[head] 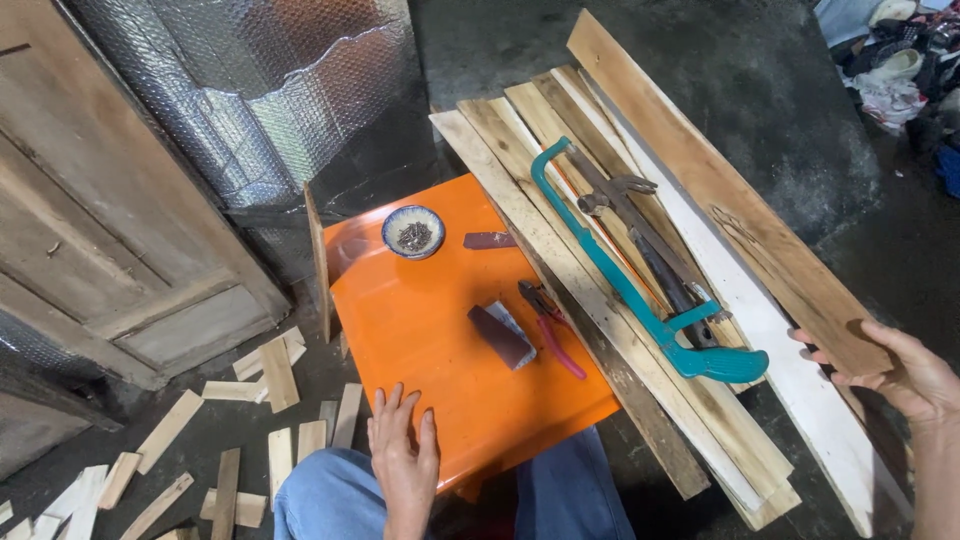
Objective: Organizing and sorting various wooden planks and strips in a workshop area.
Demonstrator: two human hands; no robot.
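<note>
My left hand (403, 450) flat, fingers spread, on the orange table (420, 320), my right hand (905, 370) gripping the near end of a long wooden plank (720, 190), well right of the table

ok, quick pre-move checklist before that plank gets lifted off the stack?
1. Right hand grips near end of long plank: ok.
2. Left hand flat on orange stool top, fingers spread: ok.
3. Teal hacksaw lies on neighbouring boards, not on the gripped plank: ok.
4. Pliers clear of the boards: ok.
5. Bowl of nails upright: ok.
6. Plank's far end free: cannot tell.
</note>
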